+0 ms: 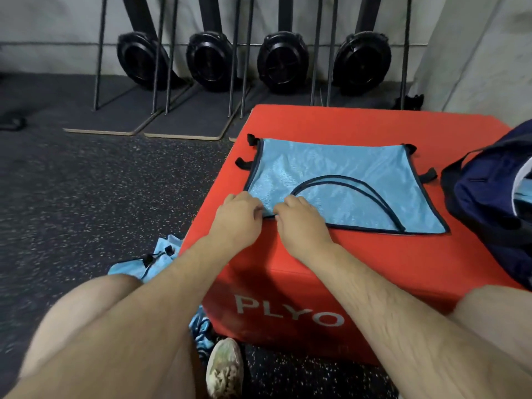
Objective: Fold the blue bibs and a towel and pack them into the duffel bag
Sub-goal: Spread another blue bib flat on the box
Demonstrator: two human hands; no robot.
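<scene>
While the red plyo box (359, 272) sits square in the middle of things, start at its left foot: a heap of blue bibs (144, 264) lies crumpled on the speckled rubber floor (86, 182) against the box's near-left corner, black cord toggles showing, partly hidden behind the person's knee. A pale sneaker (224, 367) is planted just below the box's front face, where white letters read PLYO.

Up on top of the box, one blue bib (339, 180) is spread flat, dark trim round its edges, a curved neckline seam arcing across it, black tabs poking out at both sides. The left hand (237, 216) is at the bib's near-left corner, fingers curled down and pinching the hem. Right beside it, almost touching, the right hand (302, 218) pinches that same near edge, knuckles up, fingers tucked onto the mesh.

Over to the box's right edge now: the navy duffel bag (489, 203) rests there, mouth gaping, a strip of light blue fabric visible inside. Behind the box, against the wall, four black rowing machines (285, 61) stand stored upright.
</scene>
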